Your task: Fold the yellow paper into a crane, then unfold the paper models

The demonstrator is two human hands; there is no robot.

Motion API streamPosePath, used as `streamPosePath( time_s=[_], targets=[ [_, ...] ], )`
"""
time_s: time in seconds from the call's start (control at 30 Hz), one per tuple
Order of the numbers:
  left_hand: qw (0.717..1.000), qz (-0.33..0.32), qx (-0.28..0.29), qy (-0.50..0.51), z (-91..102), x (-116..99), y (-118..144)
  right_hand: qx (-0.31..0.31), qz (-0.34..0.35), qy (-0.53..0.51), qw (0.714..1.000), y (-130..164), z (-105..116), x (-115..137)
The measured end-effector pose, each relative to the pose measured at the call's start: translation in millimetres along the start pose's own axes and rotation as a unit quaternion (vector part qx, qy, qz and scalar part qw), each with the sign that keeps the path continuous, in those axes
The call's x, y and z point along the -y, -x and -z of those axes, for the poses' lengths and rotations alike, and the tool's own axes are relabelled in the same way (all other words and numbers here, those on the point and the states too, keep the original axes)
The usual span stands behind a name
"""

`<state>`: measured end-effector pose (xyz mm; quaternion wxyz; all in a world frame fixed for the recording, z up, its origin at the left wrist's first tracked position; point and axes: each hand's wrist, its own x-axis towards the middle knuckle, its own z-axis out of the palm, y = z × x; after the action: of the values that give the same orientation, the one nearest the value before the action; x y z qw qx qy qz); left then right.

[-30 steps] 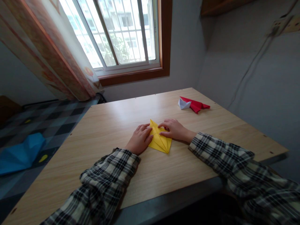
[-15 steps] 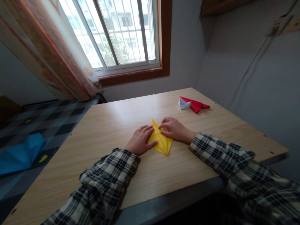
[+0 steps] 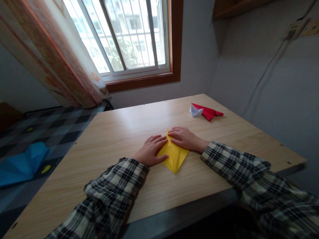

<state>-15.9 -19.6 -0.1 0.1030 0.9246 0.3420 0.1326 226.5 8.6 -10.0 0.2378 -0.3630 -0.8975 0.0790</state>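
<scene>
Left hand (image 3: 151, 151): unclenched, fingers and thumb resting on the left side of the yellow paper (image 3: 176, 156).
Right hand (image 3: 184, 137): unclenched, fingers on its upper right edge.
Yellow paper: creased, lying on the surface (image 3: 119, 139), between both hands.
White boat (image 3: 196, 111): farther back, beside a folded red paper (image 3: 209, 112).

no readable text or signs anywhere

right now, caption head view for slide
Left hand and right hand on folded yellow paper, white paper boat and red paper beyond.
</scene>
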Motion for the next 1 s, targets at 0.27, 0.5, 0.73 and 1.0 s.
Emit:
streamPosePath(
  time_s=[0.27,0.5,0.73,1.0],
  targets=[
    [1.0,-0.012,0.024,-0.008,2.6,-1.5,0.8,0.017,-0.025,0.019,0.999,1.8,1.1,0.5],
    [0.999,-0.01,0.031,0.006,2.3,-3.8,0.0,0.035,-0.057,0.045,0.997,3.3,-1.5,-0.4],
    [0.998,-0.036,0.045,0.009,1.6,-9.3,0.0,0.06,-0.115,0.075,0.989,4.5,0.2,0.7],
    [0.998,-0.018,0.038,-0.049,1.6,-12.0,0.8,0.047,-0.118,0.072,0.989,3.8,1.4,1.9]
  ],
)
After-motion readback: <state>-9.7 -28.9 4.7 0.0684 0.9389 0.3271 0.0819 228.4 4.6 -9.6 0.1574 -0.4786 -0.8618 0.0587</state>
